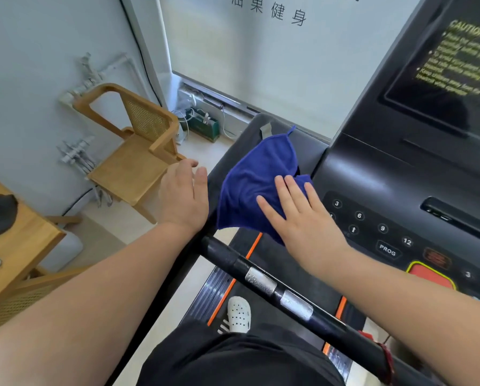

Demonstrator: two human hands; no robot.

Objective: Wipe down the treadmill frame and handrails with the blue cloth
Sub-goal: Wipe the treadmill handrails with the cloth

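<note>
Now the right hand (302, 218) presses flat, fingers spread, on the blue cloth (255, 185) draped over the treadmill (372, 174) frame; the left hand (184, 196) hovers open beside it.

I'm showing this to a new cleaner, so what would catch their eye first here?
The blue cloth stands out first, draped over the left edge of the treadmill console under the flat right hand. The left hand hovers open just left of it, and a black handrail with silver plates crosses the lower middle.
</note>
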